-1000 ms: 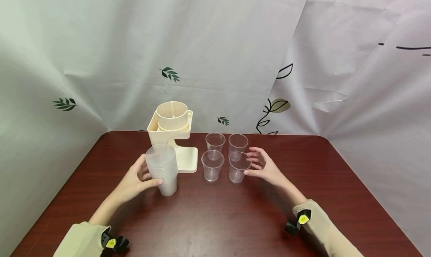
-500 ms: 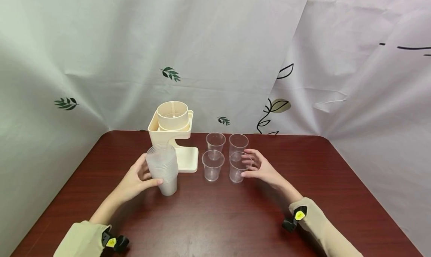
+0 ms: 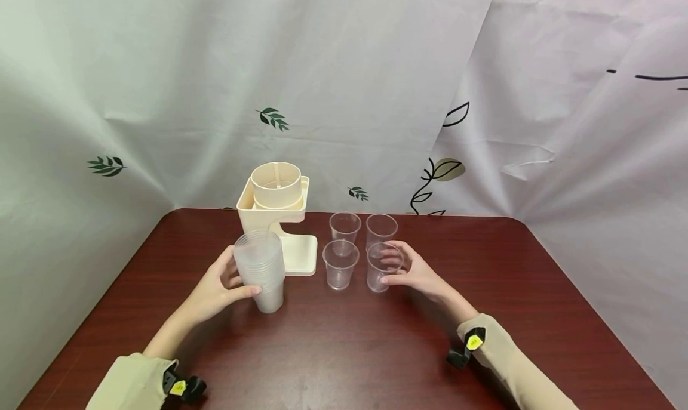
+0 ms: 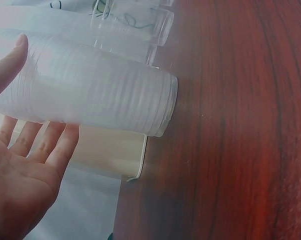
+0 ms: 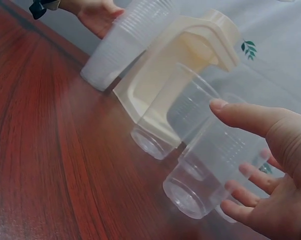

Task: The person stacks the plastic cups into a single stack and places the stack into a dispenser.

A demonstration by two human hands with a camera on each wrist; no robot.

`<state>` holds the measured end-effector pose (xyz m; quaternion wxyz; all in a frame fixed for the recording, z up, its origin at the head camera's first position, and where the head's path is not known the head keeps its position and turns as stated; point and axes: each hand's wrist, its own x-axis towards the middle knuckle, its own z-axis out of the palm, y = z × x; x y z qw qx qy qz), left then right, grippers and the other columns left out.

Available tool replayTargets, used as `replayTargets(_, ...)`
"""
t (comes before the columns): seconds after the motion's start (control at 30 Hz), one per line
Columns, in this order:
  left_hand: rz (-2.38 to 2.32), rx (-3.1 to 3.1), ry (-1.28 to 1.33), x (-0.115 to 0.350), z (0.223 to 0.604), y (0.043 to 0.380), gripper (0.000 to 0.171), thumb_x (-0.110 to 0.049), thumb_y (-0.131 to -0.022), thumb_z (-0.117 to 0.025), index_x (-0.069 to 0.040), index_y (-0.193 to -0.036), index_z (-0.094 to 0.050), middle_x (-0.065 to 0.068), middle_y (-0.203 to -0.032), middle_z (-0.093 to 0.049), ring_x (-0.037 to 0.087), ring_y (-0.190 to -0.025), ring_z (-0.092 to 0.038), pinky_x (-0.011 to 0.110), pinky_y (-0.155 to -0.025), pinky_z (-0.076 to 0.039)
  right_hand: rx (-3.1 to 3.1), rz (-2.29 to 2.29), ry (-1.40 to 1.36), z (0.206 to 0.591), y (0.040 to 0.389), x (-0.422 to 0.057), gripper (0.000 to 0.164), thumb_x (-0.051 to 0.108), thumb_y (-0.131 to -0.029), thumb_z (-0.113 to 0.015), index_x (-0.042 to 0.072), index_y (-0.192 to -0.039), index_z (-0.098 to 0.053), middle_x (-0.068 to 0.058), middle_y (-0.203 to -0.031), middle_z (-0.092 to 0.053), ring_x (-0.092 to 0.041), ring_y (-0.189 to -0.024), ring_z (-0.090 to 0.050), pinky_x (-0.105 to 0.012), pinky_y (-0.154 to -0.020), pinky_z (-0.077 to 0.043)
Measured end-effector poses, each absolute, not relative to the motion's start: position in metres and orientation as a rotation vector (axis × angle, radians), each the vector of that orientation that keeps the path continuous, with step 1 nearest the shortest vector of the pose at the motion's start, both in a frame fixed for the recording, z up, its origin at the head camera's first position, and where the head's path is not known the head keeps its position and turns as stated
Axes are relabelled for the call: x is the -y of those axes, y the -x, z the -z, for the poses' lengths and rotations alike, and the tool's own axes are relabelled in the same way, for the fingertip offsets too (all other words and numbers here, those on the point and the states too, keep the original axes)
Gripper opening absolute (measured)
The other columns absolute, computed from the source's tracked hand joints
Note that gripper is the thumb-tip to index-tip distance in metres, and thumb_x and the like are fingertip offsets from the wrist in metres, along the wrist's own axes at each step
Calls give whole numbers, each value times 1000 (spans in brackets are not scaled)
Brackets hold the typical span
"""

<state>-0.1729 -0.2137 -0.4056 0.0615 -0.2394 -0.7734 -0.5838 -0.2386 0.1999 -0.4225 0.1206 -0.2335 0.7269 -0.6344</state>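
My left hand is around a tall stack of nested clear plastic cups, thumb on the near side and fingers behind; the stack stands at the left. In the left wrist view the stack's ribbed rims lie between thumb and fingers. My right hand is curled round the front right one of several single clear plastic cups. Its thumb overlaps the near wall, and its fingertips show through the cup. In the right wrist view this cup stands upright on the tabletop.
A cream stand with a round holder on top and a flat base is behind the stack. More single cups, front left, back left and back right, stand in a square. Patterned white cloth hangs behind the table.
My right hand has moved left, bringing its thumb and fingers farther around the front right cup. My left hand and the cup stack have stayed in place.
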Motion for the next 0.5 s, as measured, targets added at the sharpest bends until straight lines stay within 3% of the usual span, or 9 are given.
replayTargets(0.3,1759,2340,721,213,405,173,69,7,-78,-73,-4,-136,-36,-16,-120,-55,-3,-107,-58,18,-84,-53,-2126,1882,706,423,236,-197,77,4,-78,-76,-12,-137,-29,-38,-137,-38,-39,-121,-51,-21,-91,-51)
replayTargets(0.5,1763,2328,736,213,405,173,69,8,-78,-72,-3,-135,-36,-15,-120,-55,-2,-107,-59,18,-84,-53,-2154,1873,684,424,237,-198,72,1,-78,-75,-11,-136,-33,-35,-138,-40,-46,-122,-48,-19,-91,-49)
